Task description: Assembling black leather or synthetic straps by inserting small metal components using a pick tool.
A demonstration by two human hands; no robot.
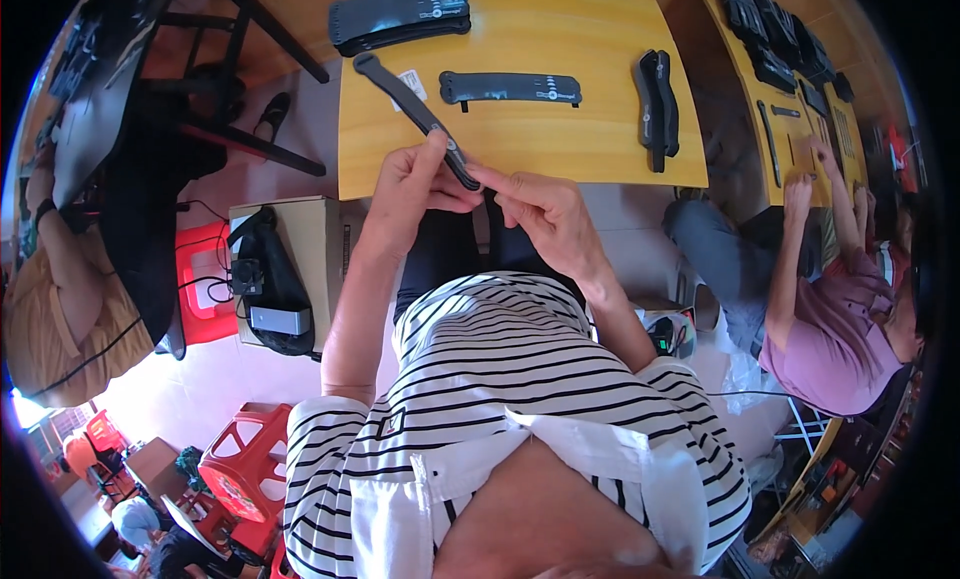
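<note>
Above the near edge of the table I hold a long black strap [415, 104] with a rounded far end, slanting away to the left. My left hand [415, 184] pinches it close to its near end, thumb on top. My right hand [545, 207] has its index finger against that near end, the other fingers curled; its exact grip is partly hidden. Beyond my hands, a flat black strap bundle [510, 87] with light printing lies on the table. A thicker stack of black straps [400, 17] sits at the far left, and folded black straps [656, 109] lie at the right.
The yellow wooden table [600, 159] stands before me, with a small white paper [408, 87] under the held strap. At left are a cardboard box [325, 219] with a black bag [275, 279], and a red stool [205, 279]. A person in pink [830, 319] works at another table, right.
</note>
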